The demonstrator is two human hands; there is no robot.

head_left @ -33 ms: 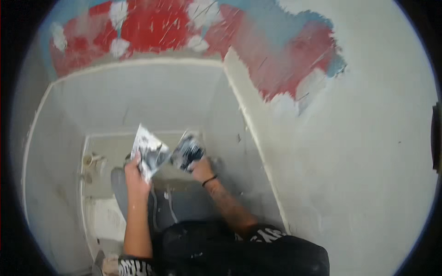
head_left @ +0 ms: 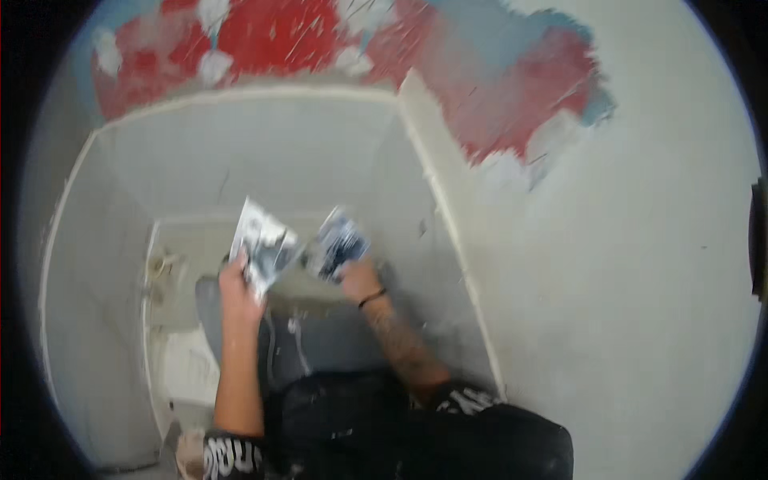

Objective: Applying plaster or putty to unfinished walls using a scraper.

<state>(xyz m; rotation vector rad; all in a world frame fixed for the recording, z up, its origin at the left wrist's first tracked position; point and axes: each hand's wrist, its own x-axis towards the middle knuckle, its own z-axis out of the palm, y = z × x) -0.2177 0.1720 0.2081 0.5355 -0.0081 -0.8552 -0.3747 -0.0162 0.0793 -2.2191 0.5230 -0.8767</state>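
My left hand (head_left: 238,278) is closed on a silver, flat metal blade (head_left: 269,236) with grey smears, tilted up toward the wall. Just to its right, my right hand (head_left: 358,278) grips a second flat blade (head_left: 340,238) coated with streaky dark and whitish material. The two tools are close together over a recessed grey tub-like enclosure (head_left: 304,140); whether their edges touch I cannot tell. The handles are mostly hidden by my fingers.
Grey panels with pale edge strips surround me. Above is a wall (head_left: 280,36) with patchy red, blue and white paint; to the right, a pale wall (head_left: 632,264). Small cream pipe fittings (head_left: 164,264) and a white slab (head_left: 188,364) lie low at left, beside my grey-clad legs.
Both hands and blades appear slightly higher and further right in the picture, as does the surrounding scene, so the view has shifted a little. Both grips are unchanged.
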